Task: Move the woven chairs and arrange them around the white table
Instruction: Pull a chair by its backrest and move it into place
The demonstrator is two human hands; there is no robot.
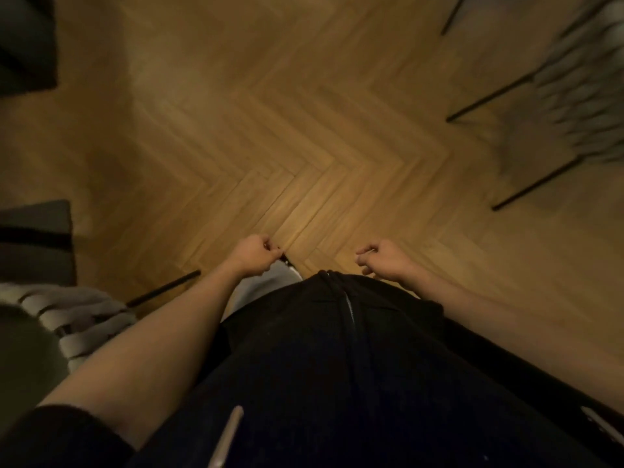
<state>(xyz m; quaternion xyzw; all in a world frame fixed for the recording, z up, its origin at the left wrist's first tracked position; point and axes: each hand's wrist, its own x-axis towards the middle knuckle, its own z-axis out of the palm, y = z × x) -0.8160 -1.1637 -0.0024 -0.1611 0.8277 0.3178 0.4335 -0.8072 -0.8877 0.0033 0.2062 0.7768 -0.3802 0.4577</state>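
One woven chair (pixel 580 86) stands far right, another (pixel 81 315) near left on the wooden floor (pixel 270 130); left hand (pixel 255 255) and right hand (pixel 385 260) hang between, fingers loosely curled, holding nothing.

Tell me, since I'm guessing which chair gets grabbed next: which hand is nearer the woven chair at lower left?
Left. The left hand hangs just right of and beyond the woven chair; the right hand is farther right, across the body. Both hold nothing.
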